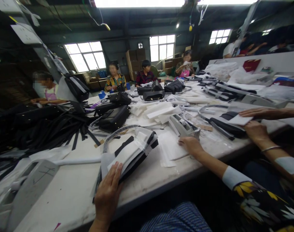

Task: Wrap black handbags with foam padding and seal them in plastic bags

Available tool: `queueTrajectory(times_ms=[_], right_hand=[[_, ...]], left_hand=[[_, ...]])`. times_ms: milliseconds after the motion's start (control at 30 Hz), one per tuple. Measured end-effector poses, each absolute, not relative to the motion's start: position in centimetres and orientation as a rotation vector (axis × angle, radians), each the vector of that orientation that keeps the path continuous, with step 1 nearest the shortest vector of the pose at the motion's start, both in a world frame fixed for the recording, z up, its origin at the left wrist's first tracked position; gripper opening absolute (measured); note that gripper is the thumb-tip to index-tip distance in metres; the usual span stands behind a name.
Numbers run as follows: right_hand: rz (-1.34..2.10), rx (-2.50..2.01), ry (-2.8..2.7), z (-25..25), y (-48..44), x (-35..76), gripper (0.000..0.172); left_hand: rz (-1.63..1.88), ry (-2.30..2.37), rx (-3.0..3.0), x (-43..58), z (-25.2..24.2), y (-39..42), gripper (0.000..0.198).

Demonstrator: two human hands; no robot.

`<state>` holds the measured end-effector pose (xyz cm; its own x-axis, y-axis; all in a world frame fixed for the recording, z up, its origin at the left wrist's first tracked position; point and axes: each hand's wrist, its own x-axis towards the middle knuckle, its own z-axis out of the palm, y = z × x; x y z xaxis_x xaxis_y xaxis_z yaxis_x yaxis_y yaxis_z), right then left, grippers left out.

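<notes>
My left hand (108,188) lies at the near end of a black handbag (137,158), its fingers stretched over a white sheet (126,156) on the bag and gripping that edge. Clear wrapping covers part of the bag, and its wrapped handle (120,129) arches behind. My right hand (191,145) is closed in a pinch at the near corner of a grey tape dispenser (183,125). Whatever its fingertips hold is too small to make out. White sheets (171,148) lie just left of that hand.
A co-worker's hands (255,124) press a white piece onto another black bag at right. A second dispenser (32,190) stands at near left. Black straps (47,129) and finished-looking bags (114,117) crowd the left. Several people sit across the table.
</notes>
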<state>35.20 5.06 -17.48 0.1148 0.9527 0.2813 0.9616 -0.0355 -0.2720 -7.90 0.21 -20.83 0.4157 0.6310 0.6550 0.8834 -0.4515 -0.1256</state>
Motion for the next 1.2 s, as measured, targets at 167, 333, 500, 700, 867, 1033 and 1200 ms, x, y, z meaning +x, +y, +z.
queueTrajectory(times_ms=[167, 333, 500, 700, 867, 1033, 1200], right_hand=[[-0.032, -2.138, -1.931, -15.0, 6.0, 35.7, 0.025], [-0.066, -2.141, -1.921, -13.0, 5.5, 34.6, 0.032], [0.102, -1.830, -2.142, -13.8, 1.7, 29.3, 0.029], [0.315, -1.435, -2.042, -15.7, -0.6, 26.0, 0.030], [-0.018, -1.748, -1.929, -17.4, 4.1, 31.6, 0.050], [-0.007, -1.765, -2.074, -19.2, 5.5, 33.6, 0.027], [-0.042, -1.645, -2.029, -18.1, 4.3, 31.0, 0.030]], left_hand=[[-0.752, -1.297, -2.219, -7.8, -20.7, 0.2, 0.068], [-0.770, -1.318, -2.245, -7.9, -20.9, 0.2, 0.068], [-0.818, -1.417, -2.217, -7.7, -20.6, -0.1, 0.069], [-0.922, -1.579, -2.141, -7.4, -20.2, -0.3, 0.073], [-0.924, -1.535, -2.155, -7.4, -20.5, -0.2, 0.073], [-0.914, -1.509, -2.167, -7.4, -20.7, 0.0, 0.072], [-0.920, -1.498, -2.184, -7.5, -20.7, 0.0, 0.072]])
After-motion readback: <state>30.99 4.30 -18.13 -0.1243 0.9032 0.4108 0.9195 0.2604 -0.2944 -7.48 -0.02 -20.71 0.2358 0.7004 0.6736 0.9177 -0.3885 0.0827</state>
